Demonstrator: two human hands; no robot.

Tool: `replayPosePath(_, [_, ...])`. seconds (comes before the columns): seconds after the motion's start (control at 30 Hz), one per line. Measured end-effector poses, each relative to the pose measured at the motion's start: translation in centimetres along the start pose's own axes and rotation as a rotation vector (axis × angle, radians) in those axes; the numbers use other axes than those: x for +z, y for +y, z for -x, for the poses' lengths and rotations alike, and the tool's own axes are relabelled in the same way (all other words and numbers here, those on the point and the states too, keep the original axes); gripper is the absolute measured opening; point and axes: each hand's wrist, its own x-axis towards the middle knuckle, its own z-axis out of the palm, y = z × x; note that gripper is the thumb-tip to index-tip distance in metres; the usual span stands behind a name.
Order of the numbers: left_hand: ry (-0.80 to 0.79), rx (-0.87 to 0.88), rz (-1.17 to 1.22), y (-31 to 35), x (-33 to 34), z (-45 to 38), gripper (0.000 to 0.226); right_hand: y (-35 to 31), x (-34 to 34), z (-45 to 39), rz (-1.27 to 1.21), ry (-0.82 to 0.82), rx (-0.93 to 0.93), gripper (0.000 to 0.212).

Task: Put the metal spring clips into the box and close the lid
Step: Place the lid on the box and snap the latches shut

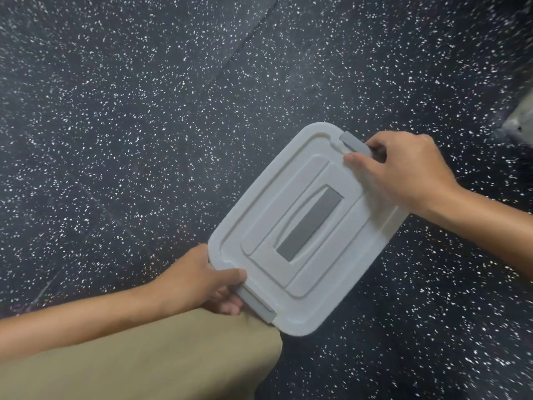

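At opposite ends, left hand (pixel 202 280) and right hand (pixel 403 171) grip lid (pixel 302 226) latches.

dark speckled rubber floor (pixel 144 125) lies bare on the far and left sides of the white rectangular plastic lid (pixel 331 255). a khaki trouser leg (pixel 144 356) blocks the near left; a grey blurred object (pixel 520 122) stands at far right.
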Motion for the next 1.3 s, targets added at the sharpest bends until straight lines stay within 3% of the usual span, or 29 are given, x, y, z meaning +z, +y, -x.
replayPosePath(0.17, [-0.272,-0.054,0.048,1.9,4.0,-1.1,0.029,3.8,-3.5,-0.3,0.036,-0.007,0.006,0.042])
replayPosePath(0.4, [-0.559,-0.075,-0.004,5.0,10.7,-2.5,0.038,10.4,-7.5,0.9,0.144,0.019,0.096,0.044])
replayPosePath(0.63, [-0.706,-0.074,-0.198,6.6,15.5,-3.6,0.031,16.2,-9.2,4.2,0.180,0.031,0.175,0.047])
replayPosePath(0.73, [-0.620,0.023,-0.462,7.3,15.8,-4.0,0.037,17.3,-8.9,4.8,0.186,0.039,0.154,0.043])
replayPosePath(0.8, [-0.455,0.192,-0.790,7.9,14.9,-4.6,0.063,17.7,-8.4,5.0,0.181,0.064,0.129,0.038])
replayPosePath(0.87, [-0.271,0.353,-0.943,8.9,13.8,-5.4,0.084,17.9,-7.6,5.1,0.172,0.079,0.102,0.033])
replayPosePath(1.03, [-0.054,0.582,-0.768,12.2,14.3,-8.5,0.076,18.3,-6.0,5.4,0.189,0.167,0.053,0.036])
replayPosePath(1.3, [0.056,0.697,-0.906,15.0,18.3,-8.7,0.071,19.8,-5.7,6.0,0.140,0.172,0.027,0.053])
